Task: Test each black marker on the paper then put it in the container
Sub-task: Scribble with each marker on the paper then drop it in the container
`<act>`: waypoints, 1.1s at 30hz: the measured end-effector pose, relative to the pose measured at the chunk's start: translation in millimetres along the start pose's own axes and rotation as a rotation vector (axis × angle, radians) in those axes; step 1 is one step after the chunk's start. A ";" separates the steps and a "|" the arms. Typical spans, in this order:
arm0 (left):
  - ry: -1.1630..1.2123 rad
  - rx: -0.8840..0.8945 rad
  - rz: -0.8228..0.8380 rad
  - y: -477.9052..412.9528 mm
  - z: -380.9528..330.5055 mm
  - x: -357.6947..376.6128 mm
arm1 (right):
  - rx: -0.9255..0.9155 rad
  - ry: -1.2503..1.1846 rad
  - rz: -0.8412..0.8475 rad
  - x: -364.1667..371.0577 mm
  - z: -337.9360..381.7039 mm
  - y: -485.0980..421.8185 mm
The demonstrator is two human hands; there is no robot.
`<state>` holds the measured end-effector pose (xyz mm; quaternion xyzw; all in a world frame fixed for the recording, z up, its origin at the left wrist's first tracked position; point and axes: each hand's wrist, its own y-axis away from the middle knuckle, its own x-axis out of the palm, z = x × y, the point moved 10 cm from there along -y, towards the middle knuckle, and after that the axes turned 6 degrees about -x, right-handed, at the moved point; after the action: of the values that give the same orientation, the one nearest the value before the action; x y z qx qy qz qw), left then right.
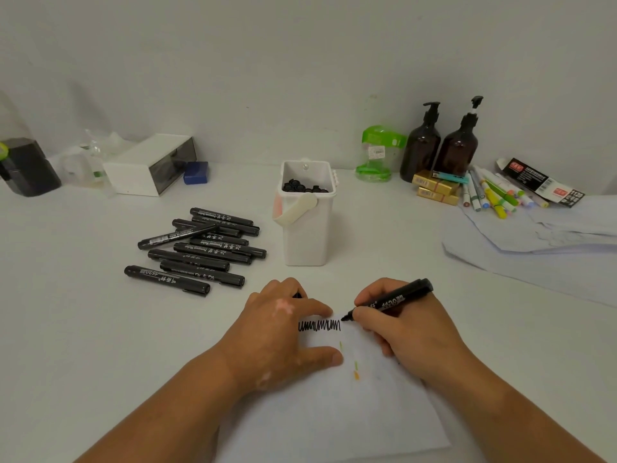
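Soft, even, rather dim indoor light.
Faint shadows on the bench [83,329]; the wide lens bows its far edge, and the corners look darker and softer.

Wall [300,61]: plain, pale grey-white, meets the desk along its far edge. A few faint marks on it above the right half.

Desk [66,329]: white, matte top, fills the lower view.

Light: soft and even, with only weak shadows under objects.

Far edge, left corner: dark grey appliance [28,168], then a white box with a smoked front [147,165].

Far edge, right: two brown pump bottles [420,148] standing side by side against the wall.

Right edge: pale rumpled sheets [534,248] lying flat.
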<state>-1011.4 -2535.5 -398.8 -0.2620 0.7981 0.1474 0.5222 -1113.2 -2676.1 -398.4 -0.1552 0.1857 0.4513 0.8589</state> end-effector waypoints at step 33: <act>0.037 -0.002 -0.007 -1.6 3.6 2.0 | 0.003 0.139 -0.005 -3.6 -2.4 -3.3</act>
<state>-1008.4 -2535.5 -402.0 -0.2681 0.8064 0.1416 0.5077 -1112.8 -2681.5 -398.4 -0.1855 0.2451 0.4369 0.8454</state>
